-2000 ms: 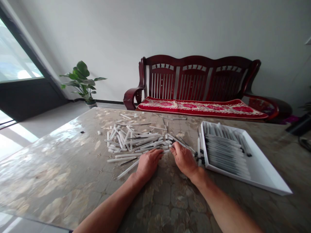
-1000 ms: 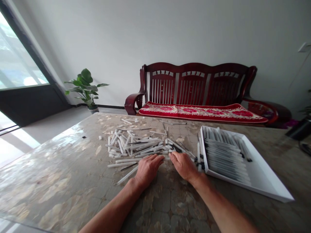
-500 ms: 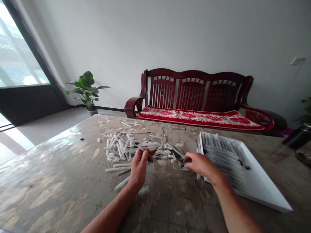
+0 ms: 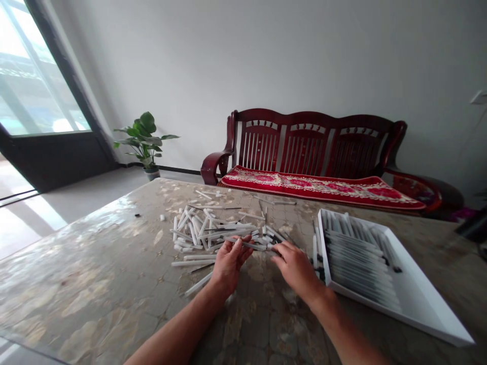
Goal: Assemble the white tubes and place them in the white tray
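Note:
My left hand (image 4: 229, 264) pinches a slim pen barrel (image 4: 254, 246) between thumb and fingers, its tip pointing right. Close to that tip, my right hand (image 4: 297, 269) has its fingers drawn together; whatever is in them is too small to make out. A heap of white pen barrels (image 4: 196, 228) lies behind and left of my left hand, mixed with thin dark refills. More dark pen parts (image 4: 274, 233) lie just beyond my right hand.
A shallow white box (image 4: 428, 309) on the right holds rows of translucent pens (image 4: 357, 258) with dark ends. All this rests on a patterned tabletop (image 4: 125, 284). Beyond the table stand a red wooden bench (image 4: 300, 147) and a potted plant (image 4: 146, 137).
My right hand has moved left from the parts beside the box toward the barrel in my left hand. The left hand keeps its hold. The view has shifted slightly.

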Demonstrator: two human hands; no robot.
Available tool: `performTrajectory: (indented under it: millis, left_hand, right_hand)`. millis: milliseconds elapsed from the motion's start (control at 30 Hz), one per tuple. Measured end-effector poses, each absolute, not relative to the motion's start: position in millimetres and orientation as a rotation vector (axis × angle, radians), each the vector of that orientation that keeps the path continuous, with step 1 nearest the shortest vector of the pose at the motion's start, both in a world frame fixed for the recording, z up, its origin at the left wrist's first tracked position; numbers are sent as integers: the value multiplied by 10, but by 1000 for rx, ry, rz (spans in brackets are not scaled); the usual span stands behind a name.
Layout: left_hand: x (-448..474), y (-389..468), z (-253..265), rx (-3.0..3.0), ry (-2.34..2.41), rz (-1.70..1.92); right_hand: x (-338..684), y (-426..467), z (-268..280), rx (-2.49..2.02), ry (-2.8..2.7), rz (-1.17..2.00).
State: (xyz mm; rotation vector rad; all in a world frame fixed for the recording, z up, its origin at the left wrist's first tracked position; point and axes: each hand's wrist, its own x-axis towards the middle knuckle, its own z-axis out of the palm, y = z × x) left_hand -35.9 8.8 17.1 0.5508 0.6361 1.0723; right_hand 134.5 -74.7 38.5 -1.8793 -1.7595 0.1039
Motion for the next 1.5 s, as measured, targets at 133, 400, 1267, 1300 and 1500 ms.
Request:
performTrajectory:
  millis: [133, 400, 1267, 1300, 1500]
  left_hand:
    - [-347, 74, 164, 567, 625, 1076]
    - [-335, 18, 167, 608, 629, 1048]
    - [-349, -66, 150, 1094, 661, 841]
    - [-352, -60, 143, 1106, 664, 826]
    - [-344, -37, 120, 1092, 683, 819]
  right_hand:
    - [1273, -724, 302, -1792, -1772, 8]
    - [1256, -729, 225, -1685, -1793, -118]
    - [1899, -764, 796, -1882, -1666, 406]
    - [2070, -783, 843, -1908, -1621, 375]
    - [3065, -968, 926, -2423, -1346, -37]
